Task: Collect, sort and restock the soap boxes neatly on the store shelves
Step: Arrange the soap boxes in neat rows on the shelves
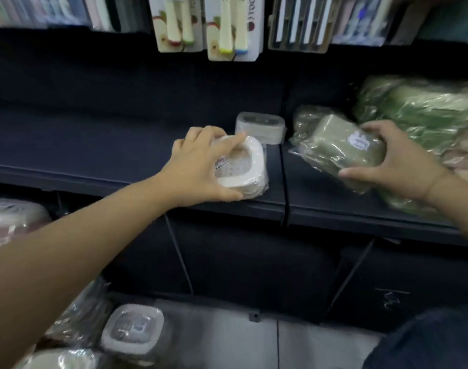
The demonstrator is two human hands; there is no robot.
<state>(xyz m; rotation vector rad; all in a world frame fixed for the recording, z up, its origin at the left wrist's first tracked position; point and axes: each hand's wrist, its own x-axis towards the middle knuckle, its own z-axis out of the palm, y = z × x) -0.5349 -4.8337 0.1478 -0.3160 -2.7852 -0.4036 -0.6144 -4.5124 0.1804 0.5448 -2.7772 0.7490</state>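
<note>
My left hand (200,161) grips a white soap box (246,166) wrapped in clear plastic, holding it on the dark shelf (121,166) near its front edge. Just behind it stands another white soap box (259,127) against the shelf's back. My right hand (395,161) holds a green soap box (342,147) in a plastic bag, tilted just above the shelf to the right of the divider. More green wrapped boxes (419,110) are piled at the far right.
Peelers on cards (227,27) hang above the shelf. Below, at the lower left, lie several wrapped soap boxes, among them a white one (133,331) and a pink one (11,217). Pinkish wrapped packs (464,158) sit at the right edge.
</note>
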